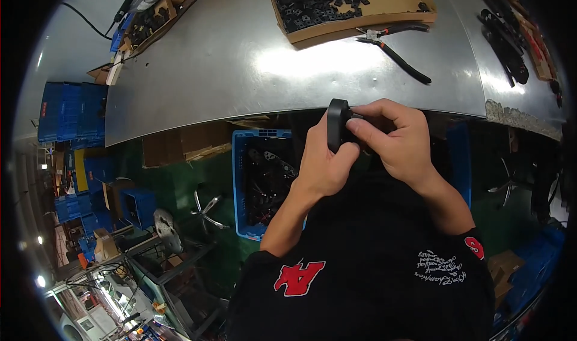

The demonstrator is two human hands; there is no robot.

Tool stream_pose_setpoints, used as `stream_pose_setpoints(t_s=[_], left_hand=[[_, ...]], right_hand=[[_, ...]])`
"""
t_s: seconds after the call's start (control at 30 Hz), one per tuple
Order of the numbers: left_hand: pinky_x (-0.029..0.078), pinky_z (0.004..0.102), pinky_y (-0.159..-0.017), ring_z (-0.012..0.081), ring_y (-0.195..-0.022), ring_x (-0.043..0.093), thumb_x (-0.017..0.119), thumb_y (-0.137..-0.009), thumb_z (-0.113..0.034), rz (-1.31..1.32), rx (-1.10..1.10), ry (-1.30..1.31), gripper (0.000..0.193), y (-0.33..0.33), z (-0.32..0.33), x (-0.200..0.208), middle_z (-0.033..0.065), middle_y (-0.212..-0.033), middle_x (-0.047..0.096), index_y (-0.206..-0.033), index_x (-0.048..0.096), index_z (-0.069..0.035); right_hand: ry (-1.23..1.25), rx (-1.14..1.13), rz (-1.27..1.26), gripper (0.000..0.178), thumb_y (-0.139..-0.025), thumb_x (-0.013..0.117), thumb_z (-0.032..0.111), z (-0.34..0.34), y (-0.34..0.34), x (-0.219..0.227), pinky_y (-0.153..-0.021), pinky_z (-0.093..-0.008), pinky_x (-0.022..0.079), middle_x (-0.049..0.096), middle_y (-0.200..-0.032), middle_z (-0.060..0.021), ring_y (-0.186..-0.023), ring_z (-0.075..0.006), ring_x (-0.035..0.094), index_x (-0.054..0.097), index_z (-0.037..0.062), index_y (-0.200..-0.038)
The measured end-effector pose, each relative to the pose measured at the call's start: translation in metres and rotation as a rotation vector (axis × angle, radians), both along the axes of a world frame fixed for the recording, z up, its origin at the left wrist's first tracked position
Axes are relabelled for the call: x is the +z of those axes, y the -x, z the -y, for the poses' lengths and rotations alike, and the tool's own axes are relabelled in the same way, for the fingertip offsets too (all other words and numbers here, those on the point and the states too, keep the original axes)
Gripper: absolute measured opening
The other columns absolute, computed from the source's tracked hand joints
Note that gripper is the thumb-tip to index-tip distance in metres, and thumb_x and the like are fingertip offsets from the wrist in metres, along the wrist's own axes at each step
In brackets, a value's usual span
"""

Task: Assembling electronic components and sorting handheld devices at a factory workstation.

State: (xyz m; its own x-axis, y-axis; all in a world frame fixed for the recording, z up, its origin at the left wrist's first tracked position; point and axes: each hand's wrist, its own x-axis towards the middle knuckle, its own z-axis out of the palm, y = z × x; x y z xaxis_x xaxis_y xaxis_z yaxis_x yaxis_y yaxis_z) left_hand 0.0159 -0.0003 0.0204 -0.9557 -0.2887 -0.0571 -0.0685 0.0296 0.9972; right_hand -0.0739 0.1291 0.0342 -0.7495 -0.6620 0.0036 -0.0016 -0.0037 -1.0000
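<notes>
Just off the front edge of the metal table, I hold up a black, rounded plastic part (pixel 336 121); its exact kind does not show. My left hand (pixel 324 161) is closed round its lower left side, with the thumb pressed against it. My right hand (pixel 393 133) comes in from the right, thumb and forefinger pinched at the part's inner face. Whatever small piece lies between those fingertips is mostly hidden. On the table beyond lie pliers (pixel 393 58) with black grips, open-jawed, beside a cardboard tray (pixel 354 33) of small black pieces.
A blue crate (pixel 240 185) with black parts stands below the table edge at left. A box of small parts (pixel 153 25) sits at the table's far left. Black parts (pixel 505 46) lie at far right. Blue bins (pixel 72 109) are stacked at left, near a metal stool base (pixel 207 212).
</notes>
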Motion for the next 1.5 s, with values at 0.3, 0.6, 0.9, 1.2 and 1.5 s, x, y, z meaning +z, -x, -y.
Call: stream_pose_setpoints(t_s=[0.3, 0.6, 0.9, 1.2, 1.5], left_hand=[[0.046, 0.0278, -0.058, 0.0134, -0.062, 0.053, 0.048, -0.076, -0.009, 0.140, -0.024, -0.255, 0.022, 0.000, 0.005, -0.013, 0.0076, -0.071, 0.059, -0.092, 0.057, 0.004], [0.048, 0.0293, -0.058, 0.0149, -0.061, 0.055, 0.044, -0.078, -0.013, 0.178, -0.082, -0.365, 0.023, 0.008, 0.003, 0.002, 0.0093, -0.071, 0.060, -0.085, 0.057, 0.004], [0.051, 0.0452, -0.066, 0.0439, -0.070, 0.062, 0.055, -0.078, -0.017, 0.362, -0.051, 0.489, 0.032, 0.037, -0.009, 0.031, 0.0267, -0.074, 0.062, -0.092, 0.050, 0.012], [0.056, 0.0316, -0.058, 0.0281, -0.069, 0.068, 0.066, -0.076, -0.017, 0.518, -0.230, 1.253, 0.032, 0.073, -0.021, 0.020, 0.0192, -0.074, 0.062, -0.091, 0.049, 0.005], [0.050, 0.0219, -0.055, 0.0153, -0.070, 0.062, 0.074, -0.073, -0.016, 0.438, -0.283, 1.696, 0.034, 0.067, -0.019, 0.019, 0.0075, -0.083, 0.057, -0.093, 0.049, -0.003]], right_hand=[[-0.098, -0.058, -0.654, 0.021, -0.081, 0.070, 0.002, -0.003, 0.005, -0.006, -0.057, -0.0264, 0.047, 0.064, -0.079, -0.0114, -0.065, -0.0205, 0.062, 0.068, -0.0017, -0.101], [-0.284, 0.096, -1.151, 0.026, -0.079, 0.070, 0.006, -0.010, 0.022, 0.001, -0.057, -0.0330, 0.048, 0.061, -0.081, -0.0097, -0.065, -0.0256, 0.061, 0.063, -0.0008, -0.104], [-0.132, -0.029, -0.982, 0.025, -0.073, 0.070, 0.003, -0.015, 0.035, -0.020, -0.066, -0.0354, 0.043, 0.058, -0.081, -0.0074, -0.072, -0.0250, 0.055, 0.067, 0.0029, -0.098], [-0.287, -0.261, -1.041, 0.010, -0.065, 0.069, 0.009, -0.014, 0.040, -0.061, -0.073, -0.0357, 0.033, 0.053, -0.075, -0.0001, -0.078, -0.0204, 0.051, 0.066, 0.0077, -0.074], [-0.203, -0.264, -0.660, 0.051, -0.081, 0.068, 0.020, -0.037, 0.040, -0.034, -0.089, -0.0389, 0.039, 0.055, -0.110, -0.0120, -0.094, -0.0291, 0.052, 0.058, 0.0048, -0.129]])
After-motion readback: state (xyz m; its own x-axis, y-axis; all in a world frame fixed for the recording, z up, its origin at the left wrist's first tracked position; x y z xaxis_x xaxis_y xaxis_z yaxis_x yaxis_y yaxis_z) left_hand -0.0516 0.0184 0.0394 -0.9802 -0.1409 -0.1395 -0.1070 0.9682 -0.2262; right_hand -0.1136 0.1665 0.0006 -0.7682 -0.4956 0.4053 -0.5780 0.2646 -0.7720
